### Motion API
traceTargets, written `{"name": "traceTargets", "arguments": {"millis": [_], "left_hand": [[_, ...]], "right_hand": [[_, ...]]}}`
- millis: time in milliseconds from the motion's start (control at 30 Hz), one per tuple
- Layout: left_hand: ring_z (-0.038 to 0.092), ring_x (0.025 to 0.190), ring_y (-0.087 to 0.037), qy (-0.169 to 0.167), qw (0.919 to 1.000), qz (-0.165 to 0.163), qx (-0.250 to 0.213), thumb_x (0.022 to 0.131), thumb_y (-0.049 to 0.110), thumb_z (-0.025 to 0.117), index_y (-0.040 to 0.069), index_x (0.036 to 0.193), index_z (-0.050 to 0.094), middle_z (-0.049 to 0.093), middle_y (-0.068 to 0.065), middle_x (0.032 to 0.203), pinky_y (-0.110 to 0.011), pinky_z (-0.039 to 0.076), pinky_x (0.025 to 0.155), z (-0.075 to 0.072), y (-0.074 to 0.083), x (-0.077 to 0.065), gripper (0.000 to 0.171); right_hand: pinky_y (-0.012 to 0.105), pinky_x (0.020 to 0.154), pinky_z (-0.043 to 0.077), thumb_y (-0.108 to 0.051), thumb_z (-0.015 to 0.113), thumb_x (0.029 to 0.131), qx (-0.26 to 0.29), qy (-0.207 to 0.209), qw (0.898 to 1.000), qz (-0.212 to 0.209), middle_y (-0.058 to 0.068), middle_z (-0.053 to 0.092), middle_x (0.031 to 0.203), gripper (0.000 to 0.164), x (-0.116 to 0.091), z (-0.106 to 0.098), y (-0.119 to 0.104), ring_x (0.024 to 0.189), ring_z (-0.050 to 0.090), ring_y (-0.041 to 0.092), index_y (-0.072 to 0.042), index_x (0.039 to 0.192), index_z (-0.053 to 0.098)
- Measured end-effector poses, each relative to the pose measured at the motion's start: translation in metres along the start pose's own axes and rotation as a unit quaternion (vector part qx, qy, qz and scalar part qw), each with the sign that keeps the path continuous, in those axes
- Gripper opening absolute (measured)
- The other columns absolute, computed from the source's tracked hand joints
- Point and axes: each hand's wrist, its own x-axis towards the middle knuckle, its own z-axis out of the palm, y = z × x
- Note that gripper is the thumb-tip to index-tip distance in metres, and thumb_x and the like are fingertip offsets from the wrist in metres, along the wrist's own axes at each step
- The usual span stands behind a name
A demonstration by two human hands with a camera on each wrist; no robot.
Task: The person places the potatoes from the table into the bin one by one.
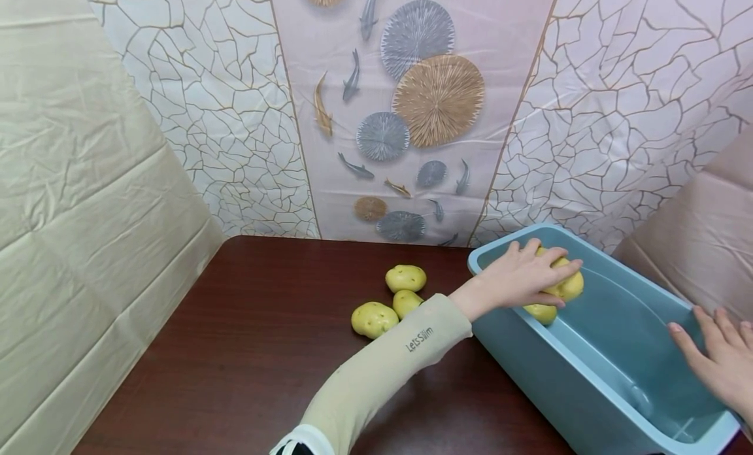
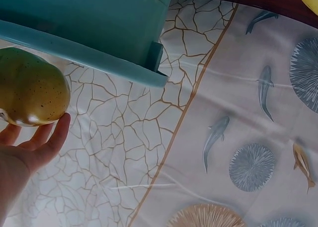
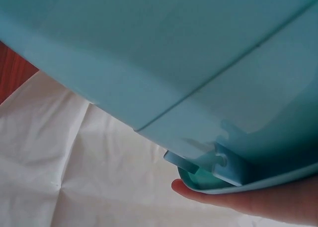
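My left hand (image 1: 529,276) holds a yellow potato (image 1: 569,286) over the left long side of a blue-green plastic bin (image 1: 506,350). In the left wrist view the fingers of the left hand (image 2: 30,157) curve round the potato (image 2: 35,88), near the bin's rim. Partly hidden under that hand, a second potato (image 1: 542,314) shows inside the bin. My right hand (image 1: 720,357) rests at the bin's right rim with its fingers extended. The right wrist view shows one straight finger (image 3: 238,199) of it along the rim's outside.
Left of the bin, several potatoes (image 1: 374,320) lie grouped on the dark red-brown table (image 1: 253,350), partly behind the left sleeve (image 1: 388,370). A patterned cloth (image 1: 247,128) hangs behind the table. Beige cloth covers the left side (image 1: 76,213).
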Motion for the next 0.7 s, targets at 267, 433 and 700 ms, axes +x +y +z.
{"name": "traceTargets", "arguments": {"millis": [267, 433, 700], "left_hand": [[0.04, 0.113, -0.019, 0.015, 0.9997, 0.007, 0.017, 0.086, 0.058, 0.038, 0.029, 0.14, 0.025, 0.035, 0.005, 0.138, -0.031, 0.041, 0.084, -0.0006, 0.0011, 0.0006, 0.062], [0.04, 0.113, -0.019, 0.016, 0.9996, 0.007, 0.02, 0.086, 0.057, 0.039, 0.029, 0.14, 0.026, 0.035, 0.006, 0.138, -0.031, 0.041, 0.083, -0.0009, 0.0019, 0.0016, 0.062], [0.04, 0.114, -0.018, 0.017, 0.9996, 0.008, 0.022, 0.086, 0.057, 0.039, 0.029, 0.14, 0.025, 0.035, 0.006, 0.139, -0.03, 0.04, 0.083, -0.0008, 0.004, 0.0028, 0.062]], "right_hand": [[0.052, 0.106, -0.013, -0.056, 0.011, 0.091, 0.001, 0.002, 1.0, 0.001, 0.038, -0.008, 0.136, 0.083, -0.0018, -0.0016, -0.0024, 0.127, -0.016, 0.051, 0.014, 0.134, 0.002], [0.053, 0.106, -0.012, -0.055, 0.013, 0.092, 0.0, 0.006, 1.0, 0.0, 0.038, -0.007, 0.136, 0.081, -0.0017, -0.0021, -0.0025, 0.127, -0.014, 0.051, 0.013, 0.135, 0.002], [0.054, 0.106, -0.011, -0.056, 0.014, 0.091, -0.001, 0.009, 1.0, 0.002, 0.038, -0.004, 0.137, 0.082, 0.0022, 0.0009, 0.0032, 0.127, -0.012, 0.052, 0.012, 0.135, 0.004]]}}
